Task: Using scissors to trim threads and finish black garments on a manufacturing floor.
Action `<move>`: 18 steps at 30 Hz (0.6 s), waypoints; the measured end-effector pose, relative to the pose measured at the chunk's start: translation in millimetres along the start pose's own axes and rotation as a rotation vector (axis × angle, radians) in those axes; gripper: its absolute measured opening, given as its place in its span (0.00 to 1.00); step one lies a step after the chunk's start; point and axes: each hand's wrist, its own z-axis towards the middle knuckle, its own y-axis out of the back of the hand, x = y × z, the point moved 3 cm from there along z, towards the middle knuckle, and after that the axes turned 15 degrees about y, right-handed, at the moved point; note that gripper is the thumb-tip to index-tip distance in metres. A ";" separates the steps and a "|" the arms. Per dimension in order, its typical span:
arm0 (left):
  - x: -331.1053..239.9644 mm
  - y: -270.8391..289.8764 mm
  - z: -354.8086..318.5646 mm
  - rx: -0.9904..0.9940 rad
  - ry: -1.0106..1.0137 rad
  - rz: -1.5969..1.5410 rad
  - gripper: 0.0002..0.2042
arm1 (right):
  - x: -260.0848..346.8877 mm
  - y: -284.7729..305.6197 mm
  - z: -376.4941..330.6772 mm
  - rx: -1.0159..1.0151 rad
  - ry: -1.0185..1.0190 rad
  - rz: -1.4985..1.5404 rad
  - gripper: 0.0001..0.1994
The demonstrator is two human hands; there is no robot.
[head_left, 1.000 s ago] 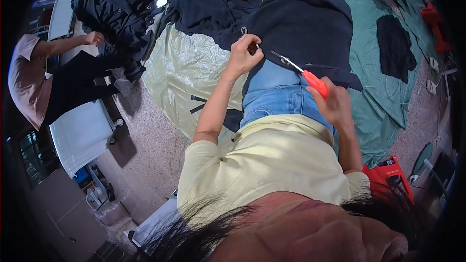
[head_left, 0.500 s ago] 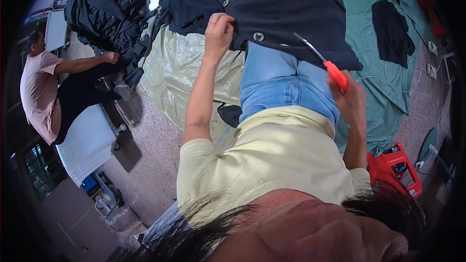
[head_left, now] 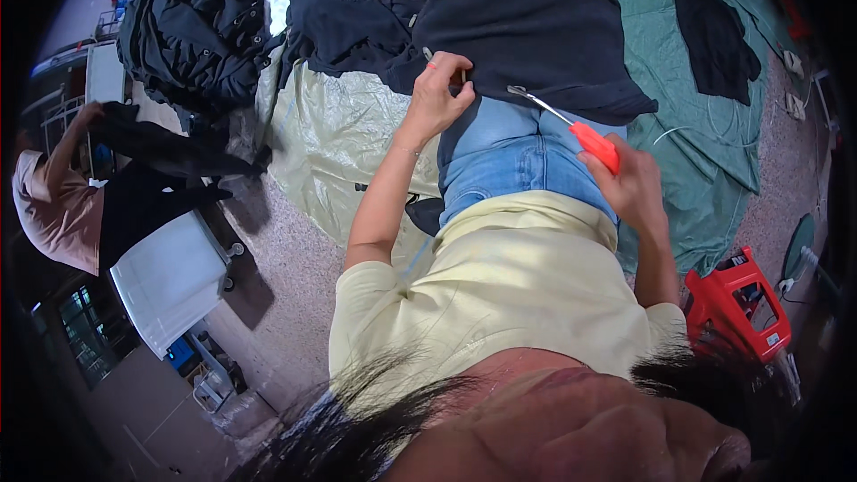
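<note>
A dark navy garment with buttons [head_left: 536, 27] lies over my lap and knees, its near edge across my jeans. My left hand [head_left: 439, 94] is closed in a pinch on that edge, close to a button. In my right hand [head_left: 632, 180] are red-handled scissors [head_left: 594, 145], their slim silver blades pointing up and left. The blade tips lie at the garment's edge, a short way right of my left hand; whether they touch the cloth I cannot tell.
More dark clothes [head_left: 353, 22] adjoin the garment, and a big dark heap [head_left: 196, 31] lies to the left. Pale sheeting [head_left: 330, 125] and a green tarp [head_left: 705, 161] cover the floor. A person [head_left: 58, 205] sits at left near a white-topped trolley [head_left: 170, 272]. A red plastic stool [head_left: 741, 308] stands right.
My left hand has moved right along the garment's edge, and the scissors have come down and left toward it. The person at left has leaned back and lifts dark cloth.
</note>
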 end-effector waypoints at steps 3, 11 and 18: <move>2.6 -0.4 0.7 0.033 0.002 0.034 0.12 | -0.3 -12.0 3.4 0.011 0.030 0.003 0.16; -59.0 -28.2 -11.5 0.047 -0.471 0.223 0.15 | -15.6 9.3 -6.0 -0.224 -0.147 0.084 0.14; -62.1 -46.8 -3.6 0.338 -0.396 0.484 0.10 | -25.0 35.3 -24.4 -0.188 -0.096 -0.123 0.15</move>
